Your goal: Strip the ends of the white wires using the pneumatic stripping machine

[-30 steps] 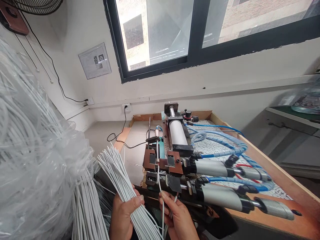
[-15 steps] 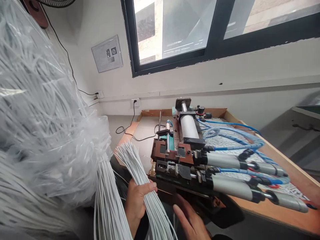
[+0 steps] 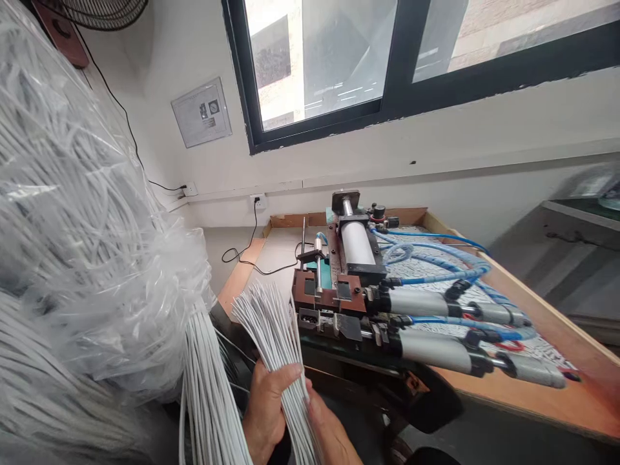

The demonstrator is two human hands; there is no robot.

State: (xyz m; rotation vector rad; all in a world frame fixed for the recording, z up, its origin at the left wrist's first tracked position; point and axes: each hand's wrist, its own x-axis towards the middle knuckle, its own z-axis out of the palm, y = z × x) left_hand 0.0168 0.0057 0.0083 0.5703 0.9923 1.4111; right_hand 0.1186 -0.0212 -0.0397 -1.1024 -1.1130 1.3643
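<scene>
My left hand (image 3: 265, 403) is wrapped round a bundle of thin grey-white wires (image 3: 271, 323), its thumb lying across the front. The cut ends fan out above the fist and point up and away. At the bundle's right edge my right hand (image 3: 332, 429) is closed against the wires just below the left thumb; its fingertips are partly hidden. One or two wires on that side stand a little apart. Just beyond the wire ends sits a pneumatic machine (image 3: 329, 294) with brown clamp blocks and grey cylinders.
On the left hang large bunches of similar wire (image 3: 208, 381) wrapped in clear plastic (image 3: 145, 323). The machine stands on a wood-edged bench (image 3: 533, 400) with blue air hoses (image 3: 440, 274) and scattered white scraps. A black power cord (image 3: 254, 258) runs to a wall socket.
My right hand has moved left and up from beside the bundle and now grips its right edge. The wire ends have spread and shifted right. The camera view has turned slightly.
</scene>
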